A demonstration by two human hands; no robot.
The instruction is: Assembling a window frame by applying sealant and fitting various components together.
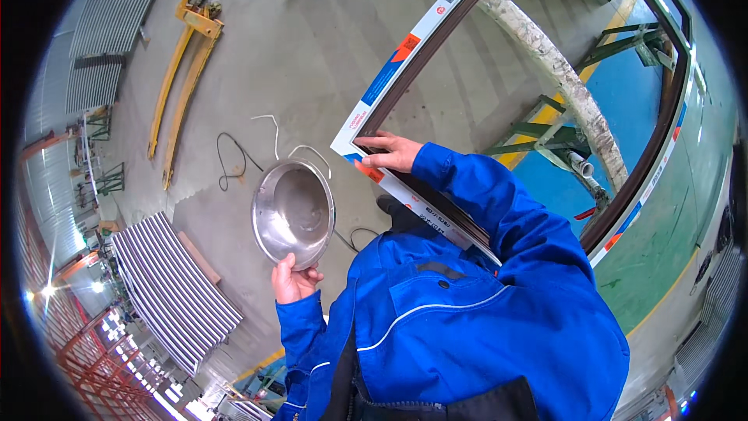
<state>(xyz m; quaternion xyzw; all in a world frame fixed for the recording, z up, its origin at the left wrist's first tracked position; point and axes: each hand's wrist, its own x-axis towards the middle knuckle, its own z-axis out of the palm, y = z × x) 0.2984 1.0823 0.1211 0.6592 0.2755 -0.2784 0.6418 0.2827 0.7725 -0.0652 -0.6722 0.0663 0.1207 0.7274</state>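
Observation:
My left hand point(294, 281) holds a round, shiny metal bowl point(315, 248) by its near rim, thumb inside the wall. The bowl tilts so that its bare inside faces up. At the near left corner of a large dark window frame point(421, 51), my right hand point(396, 153) grips the profile, fingers reaching over it. White film with blue and orange patches covers the frame's outer faces. The frame's near side passes beneath my right forearm, which hides part of it.
A long curved beam in pale wrapping point(545, 47) runs behind the frame, near green metal stands point(545, 136). A yellow pallet truck point(187, 62) stands at the far left. Bundled striped profiles point(175, 292) lie at near left. A dark cable point(226, 157) is on the floor.

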